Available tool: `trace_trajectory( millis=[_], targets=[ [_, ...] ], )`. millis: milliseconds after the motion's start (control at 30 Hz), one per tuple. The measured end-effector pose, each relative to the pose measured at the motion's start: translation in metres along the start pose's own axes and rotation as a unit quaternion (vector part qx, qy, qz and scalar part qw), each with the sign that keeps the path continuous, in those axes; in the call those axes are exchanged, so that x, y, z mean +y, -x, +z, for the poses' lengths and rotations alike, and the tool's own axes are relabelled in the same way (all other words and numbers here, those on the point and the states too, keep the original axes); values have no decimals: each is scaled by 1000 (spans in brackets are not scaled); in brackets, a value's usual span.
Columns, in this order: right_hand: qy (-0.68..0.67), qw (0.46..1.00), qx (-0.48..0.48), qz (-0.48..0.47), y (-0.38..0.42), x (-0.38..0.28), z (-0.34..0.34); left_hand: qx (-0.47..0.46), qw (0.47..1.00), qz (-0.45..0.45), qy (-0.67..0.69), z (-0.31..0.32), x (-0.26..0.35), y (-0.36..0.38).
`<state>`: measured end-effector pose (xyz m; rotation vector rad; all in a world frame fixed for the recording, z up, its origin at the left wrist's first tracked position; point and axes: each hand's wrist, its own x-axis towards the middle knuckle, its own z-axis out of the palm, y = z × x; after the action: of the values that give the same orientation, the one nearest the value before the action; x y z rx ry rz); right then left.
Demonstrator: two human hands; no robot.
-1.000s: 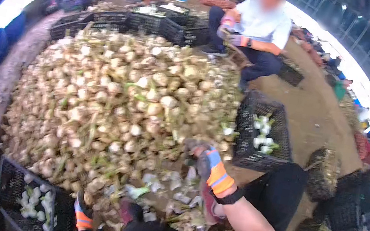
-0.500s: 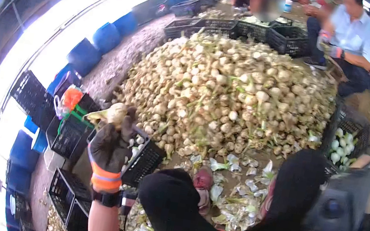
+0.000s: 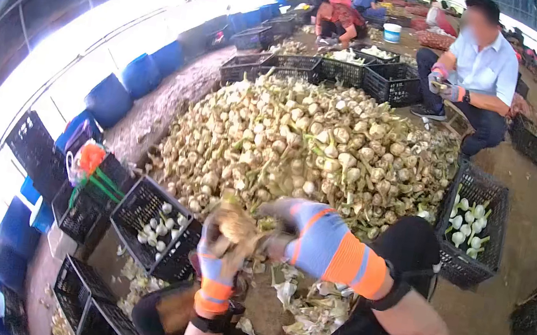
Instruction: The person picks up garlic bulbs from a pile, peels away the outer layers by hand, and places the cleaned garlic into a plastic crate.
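Note:
Both my hands are in grey-blue gloves with orange cuffs, close together before a large heap of garlic bulbs [image 3: 302, 137]. My left hand [image 3: 219, 248] is closed round a garlic bulb [image 3: 236, 224] with dry outer leaves. My right hand [image 3: 293, 232] reaches across from the right, beside that bulb; its fingers are blurred, so whether they grip anything is unclear. A black crate [image 3: 135, 202] with peeled white bulbs [image 3: 161, 229] stands left of my left hand. Another crate [image 3: 469, 272] at the right holds white bulbs with green stems [image 3: 468, 226].
Peeled skins [image 3: 312, 310] lie on the ground between my legs. Several black crates [image 3: 345, 72] line the back of the heap. A person [image 3: 487, 69] in a light shirt squats at the back right; another [image 3: 341, 22] crouches farther back. Blue barrels [image 3: 109, 100] stand along the left.
The view has shifted. My right hand has come up from the lower right to beside my left hand. My left hand, with the bulb, has moved right and lower, away from the left crate.

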<state>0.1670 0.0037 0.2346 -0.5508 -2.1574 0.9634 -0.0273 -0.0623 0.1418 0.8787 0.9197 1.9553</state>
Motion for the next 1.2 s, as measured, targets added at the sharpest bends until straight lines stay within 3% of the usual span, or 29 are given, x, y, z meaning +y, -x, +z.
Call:
trace_trajectory(
  millis=[33, 67, 100, 167, 233, 267, 300, 367, 400, 500, 567, 633, 667, 733, 900, 967, 1000, 1033, 1100, 1167, 1200],
  targets=[
    [-110, 990, 8, 92, 3, 27, 9, -76, 891, 218, -392, -9, -11, 5],
    [-403, 903, 19, 149, 6, 57, 28, -64, 904, 193, -376, -3, -22, 11],
    [-528, 831, 68, 161, 10, 98, 52, -57, 916, 162, -361, 4, -32, 18],
    [-506, 850, 25, 142, 23, 127, 62, -64, 926, 84, -363, 14, -38, 26],
    [-438, 866, 44, 236, 36, 142, 85, -85, 888, 125, -434, 11, -53, 30],
    [-354, 911, 74, 197, 37, 156, 99, -93, 879, 124, -451, 0, -67, 27],
    [-352, 910, 72, 206, 48, 168, 108, -91, 881, 115, -449, -7, -79, 29],
    [-510, 807, 173, 243, 48, 139, 101, -102, 847, 132, -505, -7, -87, 25],
    [-552, 771, 179, 262, 53, 149, 104, -115, 862, 117, -479, -5, -86, 24],
    [-559, 763, 188, 266, 61, 188, 122, -99, 897, 67, -425, -7, -92, 24],
    [-549, 747, 206, 313, 69, 198, 128, -94, 878, 70, -465, -10, -95, 22],
    [-493, 814, 180, 249, 73, 210, 135, -86, 876, 63, -471, -8, -95, 21],
    [-494, 812, 179, 253, 68, 202, 129, -85, 876, 58, -472, -11, -100, 21],
    [-586, 738, 162, 293, 62, 182, 112, -78, 895, 21, -439, -16, -113, 21],
    [-604, 722, 137, 308, 79, 188, 101, -98, 931, -40, -349, -12, -132, 22],
    [-650, 685, 146, 294, 88, 201, 105, -48, 980, -136, -135, -19, -150, 24],
    [-381, 890, 43, 248, 90, 213, 99, -52, 980, -160, -108, -23, -155, 26],
    [-382, 889, 43, 249, 88, 213, 100, -52, 979, -162, -109, -21, -153, 24],
    [-491, 784, 206, 320, 83, 209, 104, -9, 965, -255, -63, -17, -144, 22],
    [-471, 800, 165, 333, 88, 222, 97, -25, 968, -250, -29, -9, -140, 21],
    [-268, 921, 144, 242, 92, 236, 100, -4, 960, -281, 0, -7, -140, 20]
  ],
)
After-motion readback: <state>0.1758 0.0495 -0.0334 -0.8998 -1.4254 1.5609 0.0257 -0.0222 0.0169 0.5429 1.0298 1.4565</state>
